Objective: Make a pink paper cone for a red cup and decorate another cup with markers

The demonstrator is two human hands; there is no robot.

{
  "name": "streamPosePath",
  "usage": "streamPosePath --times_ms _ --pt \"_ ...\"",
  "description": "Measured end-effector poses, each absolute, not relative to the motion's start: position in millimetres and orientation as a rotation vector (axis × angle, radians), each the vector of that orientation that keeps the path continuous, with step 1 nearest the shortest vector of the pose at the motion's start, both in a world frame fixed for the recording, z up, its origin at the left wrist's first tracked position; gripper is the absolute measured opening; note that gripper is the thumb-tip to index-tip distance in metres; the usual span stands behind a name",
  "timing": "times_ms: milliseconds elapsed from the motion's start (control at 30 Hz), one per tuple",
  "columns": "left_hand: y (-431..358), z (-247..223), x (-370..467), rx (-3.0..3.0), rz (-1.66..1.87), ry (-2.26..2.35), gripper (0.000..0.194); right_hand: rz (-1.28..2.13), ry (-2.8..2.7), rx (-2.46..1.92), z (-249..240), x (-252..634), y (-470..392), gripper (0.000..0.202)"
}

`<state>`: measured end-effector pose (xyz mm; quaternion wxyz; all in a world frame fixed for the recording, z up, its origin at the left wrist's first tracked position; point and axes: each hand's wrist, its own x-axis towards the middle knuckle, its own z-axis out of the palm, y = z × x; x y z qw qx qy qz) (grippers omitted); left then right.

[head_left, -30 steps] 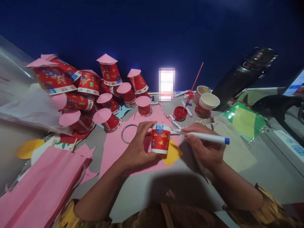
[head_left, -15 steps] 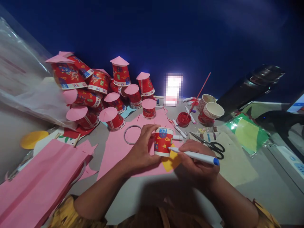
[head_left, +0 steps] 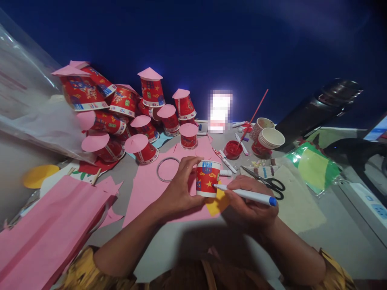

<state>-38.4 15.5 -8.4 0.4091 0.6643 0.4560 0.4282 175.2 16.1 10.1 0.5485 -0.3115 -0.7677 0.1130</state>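
Note:
My left hand [head_left: 181, 183] grips a red paper cup [head_left: 208, 180] by its rim and base, thumb below and fingers on top. The cup has a yellow star, gold clouds and blue marks near its upper edge. In my right hand [head_left: 252, 203] is a white marker pen [head_left: 252, 196] with a blue end, its tip at the cup's right side beside the star. Whether the tip touches the cup is hard to tell. Beneath the hands lie a pink paper sheet [head_left: 145, 193] and a yellow paper piece [head_left: 218, 204].
Several red cups with pink paper cones [head_left: 151, 90] are piled at the back left. To the right lie scissors [head_left: 273, 185], a red paint pot [head_left: 232, 150] with a stick, stacked paper cups [head_left: 272, 139] and a black flask [head_left: 320, 104]. A grey ring [head_left: 159, 171] rests on the pink sheet.
The marker tip has shifted very slightly left along the cup. Both hands keep their hold, and the whole view has drifted a little.

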Motion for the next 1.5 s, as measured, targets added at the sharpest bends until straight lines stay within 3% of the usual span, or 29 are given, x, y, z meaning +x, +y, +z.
streamPosePath --times_ms 1500 --pt "15.5 -10.1 -41.6 1.753 1.004 1.194 0.083 0.385 -1.936 -0.756 13.9 175.0 13.9 0.016"
